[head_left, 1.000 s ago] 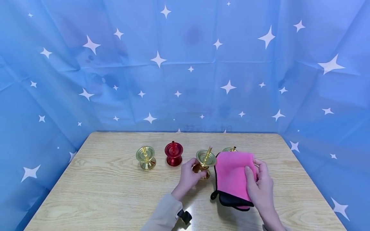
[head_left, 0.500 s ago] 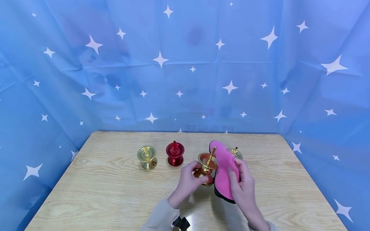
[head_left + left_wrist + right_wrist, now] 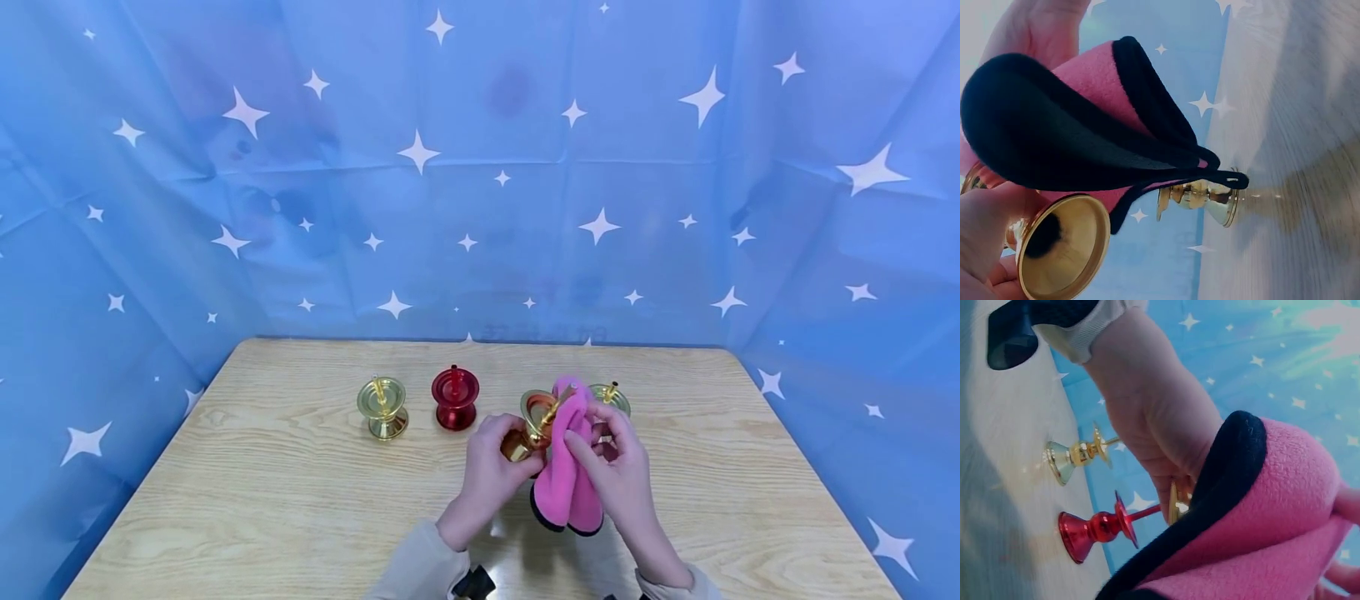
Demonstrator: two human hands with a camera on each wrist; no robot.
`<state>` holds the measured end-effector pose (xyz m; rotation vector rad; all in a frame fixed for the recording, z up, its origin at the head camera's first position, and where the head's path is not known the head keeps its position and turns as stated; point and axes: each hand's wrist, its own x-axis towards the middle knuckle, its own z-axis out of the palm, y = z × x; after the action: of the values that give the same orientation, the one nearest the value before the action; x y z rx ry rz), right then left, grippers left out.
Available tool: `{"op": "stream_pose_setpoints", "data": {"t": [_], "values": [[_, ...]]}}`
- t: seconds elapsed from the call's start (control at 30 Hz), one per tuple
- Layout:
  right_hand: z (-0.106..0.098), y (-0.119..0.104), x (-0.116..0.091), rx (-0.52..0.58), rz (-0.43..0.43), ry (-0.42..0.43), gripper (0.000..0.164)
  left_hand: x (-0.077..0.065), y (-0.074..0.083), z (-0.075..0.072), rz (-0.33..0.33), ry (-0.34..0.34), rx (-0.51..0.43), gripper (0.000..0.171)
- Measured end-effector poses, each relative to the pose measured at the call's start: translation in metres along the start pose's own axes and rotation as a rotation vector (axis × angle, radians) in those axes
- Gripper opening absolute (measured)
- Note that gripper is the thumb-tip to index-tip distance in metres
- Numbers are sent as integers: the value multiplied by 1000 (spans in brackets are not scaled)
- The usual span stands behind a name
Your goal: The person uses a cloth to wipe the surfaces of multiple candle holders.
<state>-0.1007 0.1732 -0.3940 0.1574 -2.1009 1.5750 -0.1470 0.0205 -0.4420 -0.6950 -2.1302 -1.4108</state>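
My left hand (image 3: 487, 471) grips a gold candle holder (image 3: 536, 407) low down, near its base. The holder tilts to the right, and its hollow underside (image 3: 1075, 244) shows in the left wrist view. A pink cloth (image 3: 558, 492) with black edging is pinched between the thumb and fingers of my right hand (image 3: 618, 467). Folded, the cloth lies up against the dish and the spike of the holder, hiding part of them. In the right wrist view the cloth (image 3: 1285, 481) covers most of the held holder.
Another gold candle holder (image 3: 382, 404) stands at the left on the wooden table (image 3: 262, 492), with a red one (image 3: 454, 404) beside it. A third gold holder (image 3: 613, 397) stands behind my right hand, partly hidden. A blue star-patterned curtain (image 3: 337, 208) surrounds the table's back and sides.
My right hand has brought the cloth leftward onto the candle holder, and the cloth has folded up around the spike. My left hand has tilted the holder further to the right.
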Motion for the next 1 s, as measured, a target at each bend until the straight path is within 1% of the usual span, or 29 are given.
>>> {"op": "stream_pose_setpoints", "data": {"t": [0.07,0.17,0.27,0.37,0.4,0.5,0.63,0.77,0.8,0.93,1.0], "values": [[0,0,1,-51,22,9,36,0,1,0,38,16,39,30],[0,0,3,-107,39,4,39,1,4,0,77,35,84,32],[1,-1,6,-106,66,30,34,1,8,-1,110,41,139,34],[5,-2,7,-59,82,100,26,2,12,0,136,32,188,35],[6,-2,8,-34,75,124,23,3,12,0,142,29,200,34],[10,-10,8,-11,30,185,16,3,14,0,148,23,211,34],[13,-25,10,-8,-10,230,8,5,15,-2,156,23,211,33],[15,-31,12,31,9,255,6,8,17,-5,168,17,216,32],[15,-30,12,55,25,263,7,9,16,-6,170,16,219,32],[15,-10,14,173,97,292,11,7,13,-7,159,1,234,33],[15,-2,14,229,129,301,16,6,11,-7,148,-4,241,34]]}}
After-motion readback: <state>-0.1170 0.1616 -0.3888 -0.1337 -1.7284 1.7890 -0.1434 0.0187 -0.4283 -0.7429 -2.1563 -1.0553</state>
